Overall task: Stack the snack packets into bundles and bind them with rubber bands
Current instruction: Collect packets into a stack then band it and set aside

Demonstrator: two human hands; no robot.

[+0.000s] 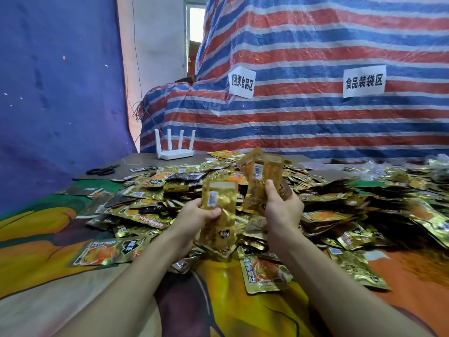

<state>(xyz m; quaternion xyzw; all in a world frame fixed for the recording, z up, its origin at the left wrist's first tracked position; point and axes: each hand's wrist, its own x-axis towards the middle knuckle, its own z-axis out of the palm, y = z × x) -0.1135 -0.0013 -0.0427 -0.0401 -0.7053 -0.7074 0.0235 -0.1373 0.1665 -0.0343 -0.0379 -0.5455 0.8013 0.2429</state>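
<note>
A big heap of gold and black snack packets covers the middle and right of the table. My left hand grips one gold packet upright, its barcode side facing me, thumb across its front. My right hand holds a few gold packets fanned together, raised above the heap a little higher than the left one. The two hands are close together but the packets do not touch. No rubber band shows.
A white router with several antennas stands at the table's back left. Black scissors lie near the left edge. A striped tarp with two paper labels rises behind. Loose packets lie on the colourful cloth near me.
</note>
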